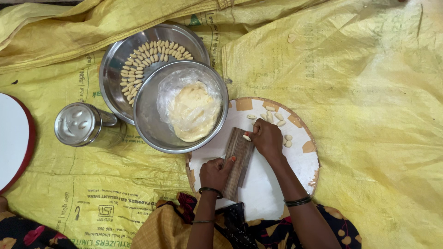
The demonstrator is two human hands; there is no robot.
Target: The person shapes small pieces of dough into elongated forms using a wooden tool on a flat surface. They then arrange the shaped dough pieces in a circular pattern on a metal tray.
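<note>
Left hand (215,173) clamped around near end of ridged wooden board (238,161), tilted on round white board (277,184). Right hand (266,138) fingertips press small dough piece (247,137) against board's far end.

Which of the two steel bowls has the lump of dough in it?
The nearer round steel bowl, overlapping the white round board, holds the yellow dough lump; the farther steel plate holds small shaped pieces.
</note>
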